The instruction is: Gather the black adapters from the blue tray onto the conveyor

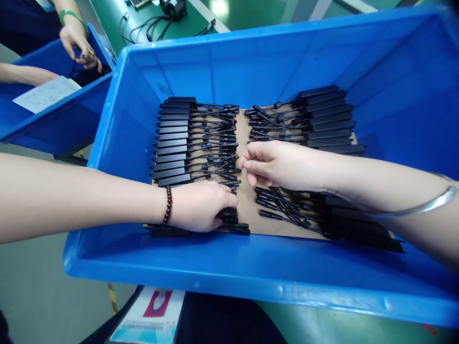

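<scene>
A big blue bin (251, 267) holds two rows of flat black adapter blocks with short black cables, lying on a brown cardboard sheet (246, 200). The left row (174, 143) and the right row (328, 119) point their cables toward the middle. My left hand (199, 205), with a dark bead bracelet at the wrist, lies palm down over the near end of the left row, fingers curled on the cables. My right hand (276, 165), a silver bangle on the forearm, reaches in from the right, fingers pinched together over the cable ends at the centre.
A second blue bin (53, 119) stands at the left with a white paper sheet (46, 93) in it. Another person's hand (79, 43) with a green wristband works over it. Cables and a dark device (172, 9) lie on the green table behind. A printed card (150, 315) sits below.
</scene>
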Action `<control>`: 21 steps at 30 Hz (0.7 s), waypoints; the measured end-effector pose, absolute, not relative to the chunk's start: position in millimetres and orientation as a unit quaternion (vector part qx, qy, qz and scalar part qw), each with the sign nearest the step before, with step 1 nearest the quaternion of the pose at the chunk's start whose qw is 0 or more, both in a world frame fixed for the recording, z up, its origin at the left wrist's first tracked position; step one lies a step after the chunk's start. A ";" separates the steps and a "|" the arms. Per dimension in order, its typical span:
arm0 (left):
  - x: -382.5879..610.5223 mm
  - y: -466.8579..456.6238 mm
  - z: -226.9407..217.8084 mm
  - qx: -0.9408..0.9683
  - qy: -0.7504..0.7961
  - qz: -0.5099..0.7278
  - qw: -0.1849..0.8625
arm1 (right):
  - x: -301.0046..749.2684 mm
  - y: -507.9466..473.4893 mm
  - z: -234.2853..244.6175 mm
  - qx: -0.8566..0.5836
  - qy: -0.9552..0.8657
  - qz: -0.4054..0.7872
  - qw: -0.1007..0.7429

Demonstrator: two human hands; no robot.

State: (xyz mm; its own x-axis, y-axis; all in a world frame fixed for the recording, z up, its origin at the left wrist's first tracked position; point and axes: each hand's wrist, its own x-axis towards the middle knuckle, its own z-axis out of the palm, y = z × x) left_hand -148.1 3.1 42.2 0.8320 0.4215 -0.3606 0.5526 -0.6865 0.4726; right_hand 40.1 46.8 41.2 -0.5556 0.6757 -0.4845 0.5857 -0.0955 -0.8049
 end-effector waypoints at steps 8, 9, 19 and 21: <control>-147.4 -7.8 44.0 0.938 0.249 -0.163 0.179 | 37.7 46.8 50.5 -0.464 -0.728 0.504 -0.026; -147.2 -8.4 44.7 0.940 0.246 -0.158 0.176 | 37.7 46.8 51.3 -0.461 -0.733 0.499 -0.027; -149.1 -6.4 40.6 0.951 0.223 -0.146 0.160 | 38.2 46.7 47.9 -0.448 -0.747 0.492 -0.013; -149.6 -7.6 39.1 0.954 0.210 -0.152 0.151 | 38.0 46.9 46.9 -0.442 -0.749 0.493 -0.011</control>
